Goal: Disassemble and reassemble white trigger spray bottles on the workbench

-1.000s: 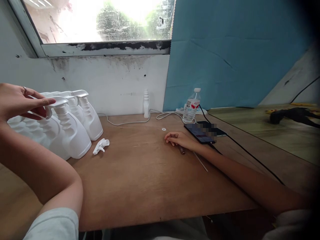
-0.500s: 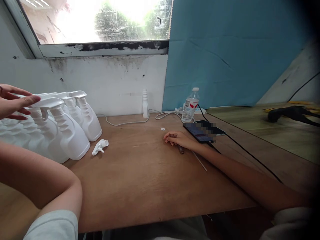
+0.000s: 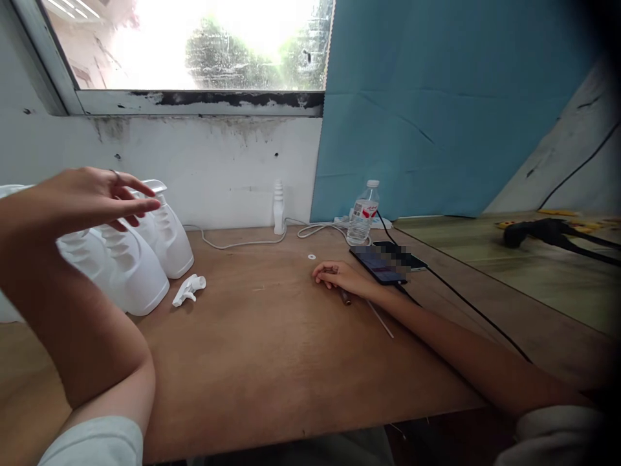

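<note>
My left hand (image 3: 119, 197) is raised at the left, fingers apart and holding nothing. It hangs in front of the upper part of a group of white spray bottles (image 3: 140, 278); whether it touches one I cannot tell. Part of the group is hidden behind my forearm. Beside the bottles, a loose white trigger spray head (image 3: 189, 289) lies on the wooden table (image 3: 262, 362). My right hand (image 3: 334, 275) rests on the table with its fingers curled round a short brown stick-like tool (image 3: 345, 297), mostly covered by the palm. A thin pale rod (image 3: 381, 319) lies by that wrist.
Behind the right hand lie phones (image 3: 381, 264) with black cables, near a clear water bottle (image 3: 363, 217). A small white ring (image 3: 312, 257) lies on the table. A slim white bottle (image 3: 278, 207) and a grey cable (image 3: 233, 245) are along the wall.
My left hand has moved right across the spray bottles, away from the trigger tops at the far left. The right hand stays in place on the table. The view has shifted slightly.
</note>
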Tool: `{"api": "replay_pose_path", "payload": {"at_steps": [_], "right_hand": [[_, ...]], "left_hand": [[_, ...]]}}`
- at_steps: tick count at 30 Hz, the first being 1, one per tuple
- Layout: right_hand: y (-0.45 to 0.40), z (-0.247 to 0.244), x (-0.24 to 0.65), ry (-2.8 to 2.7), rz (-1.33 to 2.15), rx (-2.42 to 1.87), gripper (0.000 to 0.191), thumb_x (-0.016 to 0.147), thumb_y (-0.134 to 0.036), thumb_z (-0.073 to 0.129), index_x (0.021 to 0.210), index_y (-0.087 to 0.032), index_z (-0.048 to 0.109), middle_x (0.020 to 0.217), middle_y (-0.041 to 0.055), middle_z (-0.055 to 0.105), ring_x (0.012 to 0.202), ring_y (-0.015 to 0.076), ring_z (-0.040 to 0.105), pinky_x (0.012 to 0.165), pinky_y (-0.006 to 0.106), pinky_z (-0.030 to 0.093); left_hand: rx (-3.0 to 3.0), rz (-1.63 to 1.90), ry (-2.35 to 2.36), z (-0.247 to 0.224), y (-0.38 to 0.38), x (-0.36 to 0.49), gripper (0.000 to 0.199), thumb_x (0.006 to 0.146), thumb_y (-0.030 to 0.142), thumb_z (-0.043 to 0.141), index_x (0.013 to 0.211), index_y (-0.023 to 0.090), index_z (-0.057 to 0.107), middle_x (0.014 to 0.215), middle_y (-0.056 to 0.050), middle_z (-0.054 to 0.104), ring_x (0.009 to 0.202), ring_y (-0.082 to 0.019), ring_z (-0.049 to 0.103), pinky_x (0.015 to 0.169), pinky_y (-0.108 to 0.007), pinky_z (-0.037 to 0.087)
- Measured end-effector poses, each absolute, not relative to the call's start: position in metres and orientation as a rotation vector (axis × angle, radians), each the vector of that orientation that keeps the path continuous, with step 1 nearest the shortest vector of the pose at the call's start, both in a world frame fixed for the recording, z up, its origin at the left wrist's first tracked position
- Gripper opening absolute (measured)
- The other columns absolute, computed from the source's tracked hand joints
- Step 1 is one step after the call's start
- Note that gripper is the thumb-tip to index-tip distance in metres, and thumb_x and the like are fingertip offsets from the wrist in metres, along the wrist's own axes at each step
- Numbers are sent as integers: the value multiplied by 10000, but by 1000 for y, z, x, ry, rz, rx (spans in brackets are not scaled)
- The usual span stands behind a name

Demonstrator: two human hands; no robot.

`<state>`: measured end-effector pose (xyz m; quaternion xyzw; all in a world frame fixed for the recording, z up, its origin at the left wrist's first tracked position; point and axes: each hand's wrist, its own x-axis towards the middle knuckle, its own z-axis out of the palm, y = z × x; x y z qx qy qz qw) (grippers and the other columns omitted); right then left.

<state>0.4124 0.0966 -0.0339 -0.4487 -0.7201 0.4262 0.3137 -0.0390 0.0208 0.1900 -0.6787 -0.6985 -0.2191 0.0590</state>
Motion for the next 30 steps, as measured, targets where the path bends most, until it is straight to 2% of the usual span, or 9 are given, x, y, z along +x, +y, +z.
{"api": "replay_pose_path", "payload": {"at_steps": [2, 6, 11, 13, 17, 24, 27, 30], "right_hand": [[97, -34, 413, -1900, 1121, -1184, 238, 745, -353, 615, 879, -157, 638, 779, 20, 637, 523, 68, 493, 437, 185, 346], [95, -33, 413, -1902, 1114, -1181, 246, 750, -365, 606, 879, -157, 631, 777, 17, 634, 519, 67, 491, 444, 185, 357], [94, -32, 411, -1924, 1083, -1183, 241, 755, -363, 590, 871, -157, 631, 760, 14, 629, 515, 68, 487, 466, 194, 382], [95, -32, 410, -1938, 1061, -1190, 236, 757, -362, 582, 869, -161, 634, 747, 10, 620, 512, 72, 483, 465, 198, 383], [96, -33, 407, -1973, 1007, -1212, 227, 769, -345, 566, 876, -162, 647, 729, 10, 606, 504, 76, 470, 454, 203, 380], [94, -32, 405, -2053, 898, -1228, 212, 807, -289, 518, 877, -156, 667, 745, 20, 612, 542, 86, 488, 469, 204, 385], [94, -33, 405, -2093, 832, -1227, 227, 818, -295, 502, 888, -160, 671, 734, 19, 618, 542, 97, 490, 474, 215, 385], [95, -34, 405, -2138, 744, -1207, 216, 821, -277, 495, 866, -174, 679, 773, 27, 643, 639, 130, 546, 558, 238, 437]], "left_hand": [[-2330, -583, -2198, 194, 31, -19, 683, 752, 650, 602, 1226, 158, 589, 845, 15, 714, 750, -156, 688, 742, -316, 551], [-2595, -232, -2355, 181, 76, -1, 652, 782, 551, 616, 1263, 119, 532, 1007, -79, 705, 871, -190, 676, 776, -300, 546], [-2617, 361, -2333, 125, 118, 9, 625, 710, 486, 655, 1229, 148, 576, 1095, -131, 688, 887, -247, 670, 700, -277, 534], [-2518, 452, -2194, 101, 114, 13, 578, 713, 436, 647, 1220, 165, 587, 1123, -137, 676, 903, -269, 662, 689, -290, 518], [-2419, 437, -2013, 68, 79, 20, 430, 756, 359, 597, 1152, 194, 623, 1171, -137, 647, 1006, -300, 624, 732, -311, 483], [-2435, 410, -1677, 34, 53, 19, 302, 836, 172, 474, 1100, 168, 621, 1035, -141, 666, 897, -287, 650, 688, -331, 467], [-2443, 313, -1525, 22, 55, 21, 346, 832, 59, 400, 1066, 170, 630, 987, -132, 673, 873, -273, 649, 682, -333, 465], [-2512, 145, -1388, 13, 52, 34, 400, 834, 39, 379, 1132, 175, 609, 1047, -128, 669, 925, -274, 629, 707, -350, 477]]}}
